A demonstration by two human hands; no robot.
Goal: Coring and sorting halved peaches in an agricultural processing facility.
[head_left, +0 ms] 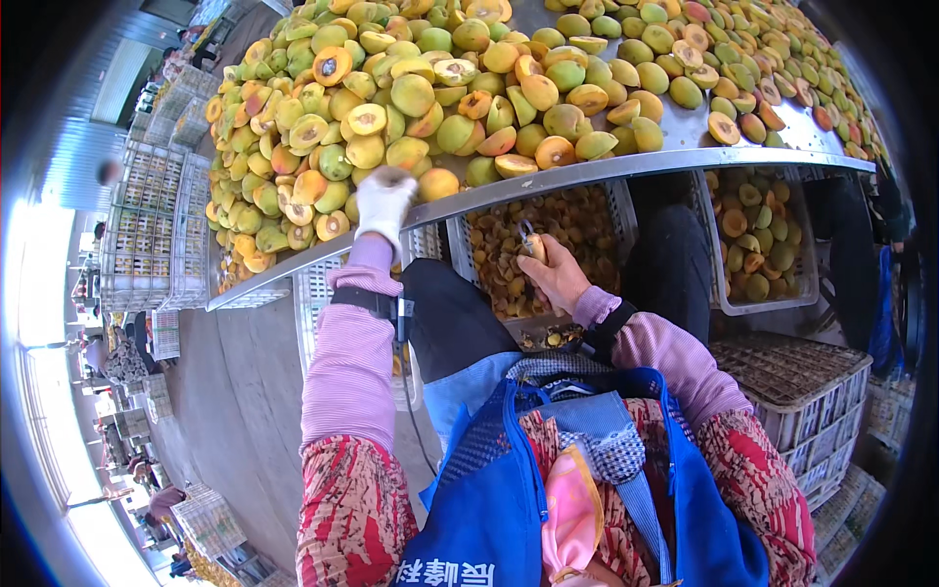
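My left hand, in a white glove with brownish fingertips, is at the metal table's near edge against the heap of yellow-green peaches. Its fingers are curled closed, and what they hold, if anything, is hidden. Many peaches are cut in half, some with the stone showing. Bare, my right hand grips a pitting knife by its light wooden handle, the small metal loop pointing up and away from me. It hovers over a crate of peach halves and scraps below the table edge.
The metal table curves across in front of me, its rim bordering the fruit. Another crate of peaches stands under it at right. Stacked crates rise at far left, and a lidded-looking crate is by my right elbow.
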